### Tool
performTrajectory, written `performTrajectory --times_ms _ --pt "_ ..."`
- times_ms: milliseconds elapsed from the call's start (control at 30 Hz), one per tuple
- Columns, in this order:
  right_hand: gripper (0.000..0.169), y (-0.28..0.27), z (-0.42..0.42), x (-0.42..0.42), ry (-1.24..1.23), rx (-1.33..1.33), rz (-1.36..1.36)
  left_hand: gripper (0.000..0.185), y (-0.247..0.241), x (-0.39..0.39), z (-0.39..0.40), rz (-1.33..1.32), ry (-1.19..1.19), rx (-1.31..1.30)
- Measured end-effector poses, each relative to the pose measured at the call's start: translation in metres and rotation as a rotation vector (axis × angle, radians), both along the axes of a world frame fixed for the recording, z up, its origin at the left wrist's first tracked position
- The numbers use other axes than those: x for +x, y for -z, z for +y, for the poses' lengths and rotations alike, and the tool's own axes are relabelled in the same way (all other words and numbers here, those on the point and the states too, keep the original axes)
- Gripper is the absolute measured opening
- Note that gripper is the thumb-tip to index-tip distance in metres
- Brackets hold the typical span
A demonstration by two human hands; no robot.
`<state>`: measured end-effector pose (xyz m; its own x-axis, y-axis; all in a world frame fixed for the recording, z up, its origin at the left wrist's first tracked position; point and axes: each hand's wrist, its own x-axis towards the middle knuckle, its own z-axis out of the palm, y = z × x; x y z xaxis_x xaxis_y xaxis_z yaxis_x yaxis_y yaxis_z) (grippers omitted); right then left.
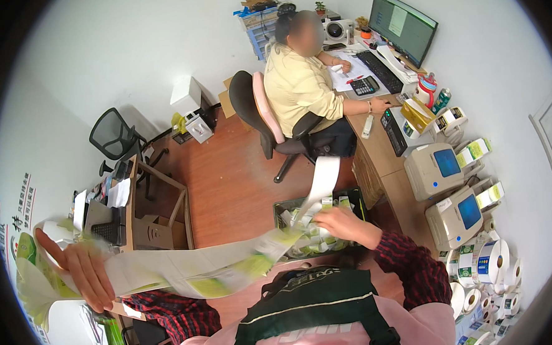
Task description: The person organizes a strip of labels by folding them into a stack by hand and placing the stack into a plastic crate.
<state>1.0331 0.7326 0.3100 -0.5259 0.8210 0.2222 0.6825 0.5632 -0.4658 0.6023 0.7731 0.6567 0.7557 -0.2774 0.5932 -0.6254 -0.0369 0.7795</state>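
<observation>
A long strip of printed labels (168, 269), green and white, stretches between my two hands, partly blurred. At the far left my left hand (87, 271) holds it, fingers extended and thumb apart, with loops hanging beyond the hand. My right hand (346, 225) has its fingertips on the strip near its other end, above a dark crate (277, 210). From there a white length of it curls up and away from me. Many folded or cut label pieces (317, 238) fill the crate, partly hidden by my right hand and the strip.
A seated person (295, 87) works at a desk (390, 166) ahead. Two label printers (433, 171) stand along its right side, with stacked label rolls (491, 262) nearer me. To the left are a wooden table frame (183, 191) and a mesh office chair (112, 134).
</observation>
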Motion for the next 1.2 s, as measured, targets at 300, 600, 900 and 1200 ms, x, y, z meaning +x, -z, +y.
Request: performTrajectory --times_ms 300,600,900,1200 --pt "0.017 -0.059 0.047 0.057 0.457 0.075 0.557 0.071 0.014 0.019 0.001 0.073 -0.317 0.083" --pt "0.078 -0.053 0.012 0.009 0.054 -0.244 0.532 0.071 0.093 0.092 -0.016 0.092 -0.634 -0.332" --pt "0.03 -0.165 0.029 -0.077 -0.111 -0.392 1.24 0.067 0.207 0.142 -0.019 0.132 -0.989 -0.466" --pt "0.075 -0.158 0.008 -0.092 -0.438 -0.539 1.309 0.065 0.225 0.166 -0.023 0.125 -1.115 -0.563"
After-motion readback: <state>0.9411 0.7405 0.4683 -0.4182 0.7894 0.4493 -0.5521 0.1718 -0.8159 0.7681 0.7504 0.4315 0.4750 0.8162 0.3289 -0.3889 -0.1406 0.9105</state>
